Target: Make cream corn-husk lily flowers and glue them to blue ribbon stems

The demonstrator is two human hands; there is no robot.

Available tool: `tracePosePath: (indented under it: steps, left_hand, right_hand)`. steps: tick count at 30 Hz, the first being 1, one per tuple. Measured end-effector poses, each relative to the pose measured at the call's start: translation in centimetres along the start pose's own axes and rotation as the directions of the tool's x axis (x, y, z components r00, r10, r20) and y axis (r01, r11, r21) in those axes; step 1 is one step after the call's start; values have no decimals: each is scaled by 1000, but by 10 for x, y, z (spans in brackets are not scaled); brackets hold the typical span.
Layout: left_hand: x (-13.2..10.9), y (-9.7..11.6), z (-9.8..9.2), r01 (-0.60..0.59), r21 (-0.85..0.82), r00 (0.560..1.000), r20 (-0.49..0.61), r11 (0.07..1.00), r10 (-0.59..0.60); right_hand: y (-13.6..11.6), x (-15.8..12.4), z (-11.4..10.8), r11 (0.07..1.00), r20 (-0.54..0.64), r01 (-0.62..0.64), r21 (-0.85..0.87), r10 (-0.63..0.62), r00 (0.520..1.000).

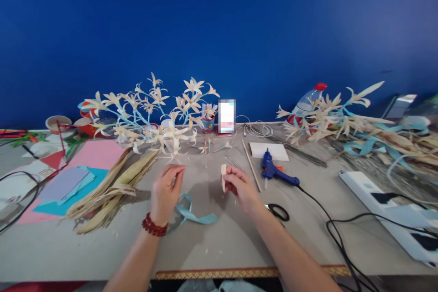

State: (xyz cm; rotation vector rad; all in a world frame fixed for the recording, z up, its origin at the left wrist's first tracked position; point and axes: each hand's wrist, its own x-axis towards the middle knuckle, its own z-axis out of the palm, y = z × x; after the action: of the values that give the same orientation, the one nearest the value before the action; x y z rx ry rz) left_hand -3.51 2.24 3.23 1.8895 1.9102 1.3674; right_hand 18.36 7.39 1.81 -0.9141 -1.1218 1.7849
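My right hand (242, 188) pinches a small pale cream strip (223, 178), held upright between thumb and fingers just above the table; it looks like dried husk. To its left, my left hand (164, 194), with a dark red bead bracelet (154, 225) on the wrist, has thumb and fingertips pressed together. Whatever may be in that pinch is too small to make out. A light blue ribbon (198, 217) lies curled beside the left hand. Black-handled scissors (278, 212) lie near my right forearm, partly hidden. Beyond that hand are a wooden stick (251, 164) and a blue glue gun (273, 169).
Cream flowers on blue stems (159, 134) stand behind my hands; more flowers (325, 114) are at the right. Bundled dried husks (112, 196) and coloured paper (96, 153) lie left. A phone (226, 116) stands at the back. Black cords run from a power strip (372, 205).
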Motion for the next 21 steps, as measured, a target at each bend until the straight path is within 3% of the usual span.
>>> tracePosePath:
  steps: [5,9,12,14,16,18,20,21]
  left_hand:
    - [4,-15,-15,-39,436,999,24,899,32]
    - [7,-23,-20,-18,540,993,109,842,-49]
    - [9,-18,-19,-8,426,996,82,905,-30]
    - [8,-7,-14,7,246,998,60,969,-23]
    - [4,10,-6,75,-31,984,167,997,-69]
    - [-1,30,3,189,-261,929,361,947,-87]
    - [-4,47,9,333,-378,855,508,864,-107]
    - [-5,54,12,367,-401,843,524,839,-118]
  right_hand:
    - [-3,2,0,1000,-42,-19,-3,19,999]
    - [-3,-1,5,999,-2,-49,-15,49,999]
    - [-3,-2,5,998,20,-55,-14,55,998]
    - [-4,-2,6,998,41,-58,-11,58,997]
    - [-3,-2,7,998,64,-61,-9,62,996]
    - [-3,-4,8,998,94,-60,-6,60,994]
    - [-3,-5,9,999,137,-51,4,50,989]
    - [-3,-6,10,999,164,-47,6,46,985]
